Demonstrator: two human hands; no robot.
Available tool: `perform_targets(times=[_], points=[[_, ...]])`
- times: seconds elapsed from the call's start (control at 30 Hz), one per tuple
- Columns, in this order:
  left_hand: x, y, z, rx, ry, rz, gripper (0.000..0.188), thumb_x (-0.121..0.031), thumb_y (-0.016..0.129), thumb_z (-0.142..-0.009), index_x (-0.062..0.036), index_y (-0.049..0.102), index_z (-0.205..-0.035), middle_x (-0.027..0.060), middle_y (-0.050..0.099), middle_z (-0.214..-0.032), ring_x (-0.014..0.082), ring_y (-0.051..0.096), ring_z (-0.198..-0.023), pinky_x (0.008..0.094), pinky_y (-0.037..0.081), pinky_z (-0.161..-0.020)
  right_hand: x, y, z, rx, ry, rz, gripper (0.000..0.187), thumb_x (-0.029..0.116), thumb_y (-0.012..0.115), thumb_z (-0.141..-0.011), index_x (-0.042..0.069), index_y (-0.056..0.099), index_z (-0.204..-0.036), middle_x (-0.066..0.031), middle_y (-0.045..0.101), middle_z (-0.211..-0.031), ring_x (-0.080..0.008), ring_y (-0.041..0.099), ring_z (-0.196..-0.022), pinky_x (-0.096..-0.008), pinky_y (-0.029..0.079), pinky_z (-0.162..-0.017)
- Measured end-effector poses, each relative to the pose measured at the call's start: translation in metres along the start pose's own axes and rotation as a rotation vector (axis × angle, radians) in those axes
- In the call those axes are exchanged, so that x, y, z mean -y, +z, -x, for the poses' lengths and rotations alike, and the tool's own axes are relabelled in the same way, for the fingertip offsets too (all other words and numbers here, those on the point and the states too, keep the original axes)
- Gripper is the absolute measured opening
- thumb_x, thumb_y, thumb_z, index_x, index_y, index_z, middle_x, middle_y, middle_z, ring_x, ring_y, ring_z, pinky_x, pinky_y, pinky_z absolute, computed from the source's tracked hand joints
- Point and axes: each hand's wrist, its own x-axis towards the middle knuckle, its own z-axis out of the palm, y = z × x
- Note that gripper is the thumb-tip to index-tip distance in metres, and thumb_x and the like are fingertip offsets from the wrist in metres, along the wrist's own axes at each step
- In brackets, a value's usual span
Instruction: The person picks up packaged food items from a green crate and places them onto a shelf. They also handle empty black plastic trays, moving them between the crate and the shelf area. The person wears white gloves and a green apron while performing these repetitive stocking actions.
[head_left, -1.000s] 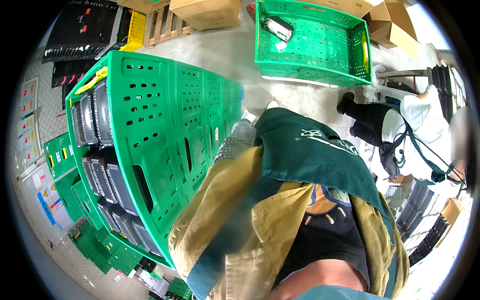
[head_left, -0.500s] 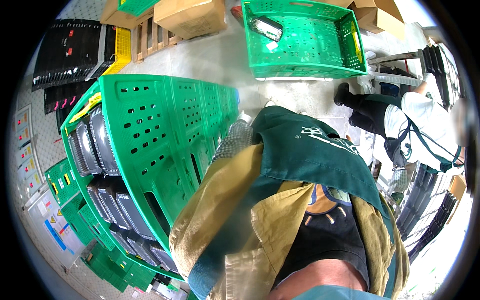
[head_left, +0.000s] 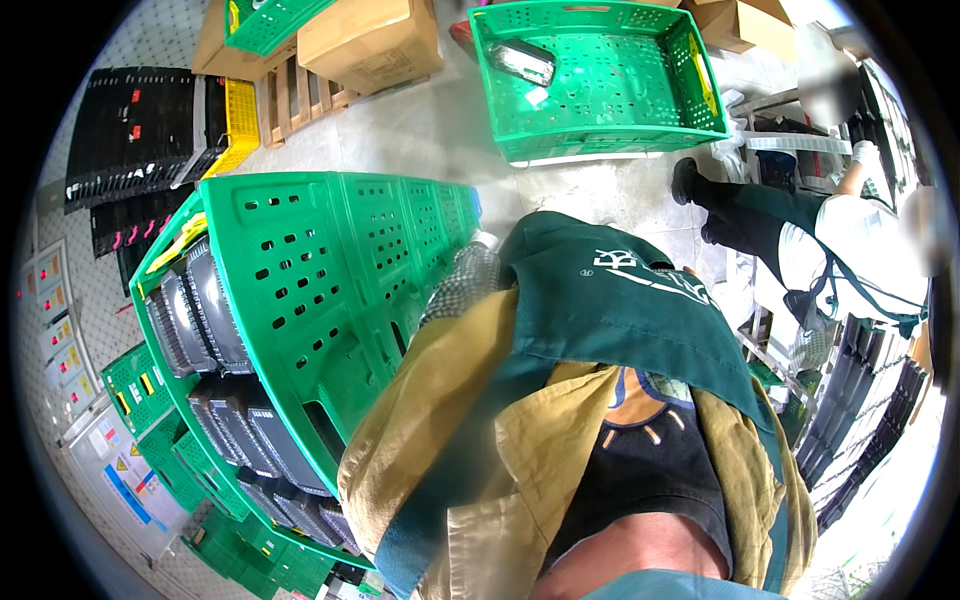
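Green perforated plastic crates [head_left: 290,300], stacked high, the top one holding black plastic containers [head_left: 215,310], stand beside the wearer's left hand [head_left: 485,240]; I can't tell whether it's gripping.

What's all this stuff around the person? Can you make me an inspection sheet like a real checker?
Surface: grey floor, bright in patches.
Job's things: a stack of green crates at the person's left; black containers in rows in the top one. 
Clutter: cardboard box and wooden pallet at upper left; one dark package in the open green crate ahead.
Hands: left hand, pale-gloved, beside the stack; touch and grip unclear. Right hand cannot be made out.
Cables: nothing seen.
Surroundings: co-worker in a white top at right; yellow crate at upper left.
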Motion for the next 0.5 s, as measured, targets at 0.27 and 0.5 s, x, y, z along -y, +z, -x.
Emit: perform_targets(times=[0.27, 0.5], points=[[-0.001, 0.002, -0.002, -0.014, -0.021, 0.092, 0.030, -0.018, 0.046, -0.086, -0.0042, 0.065, -0.106, 0.0194, 0.060, -0.113, 0.0336, 0.057, -0.107, 0.0372, 0.046, -0.090, -0.006, -0.033, 0.001, -0.067, 0.066, -0.024, 0.060, 0.033, 0.065, -0.080, 0.006, 0.043, -0.129, -0.0158, 0.060, -0.107, -0.0272, 0.059, -0.097, -0.0390, 0.048, -0.083], [0.021, 0.020, -0.033, -0.001, -0.096, 0.142, 0.034, -0.032, 0.049, -0.089, -0.0069, 0.066, -0.105, 0.0152, 0.061, -0.113, 0.0304, 0.060, -0.102, 0.0359, 0.051, -0.083, -0.013, 0.013, -0.002, -0.036, 0.020, 0.090, 0.061, 0.035, 0.067, -0.078, 0.006, 0.045, -0.127, -0.0155, 0.063, -0.104, -0.0286, 0.061, -0.096, -0.0393, 0.048, -0.083]])
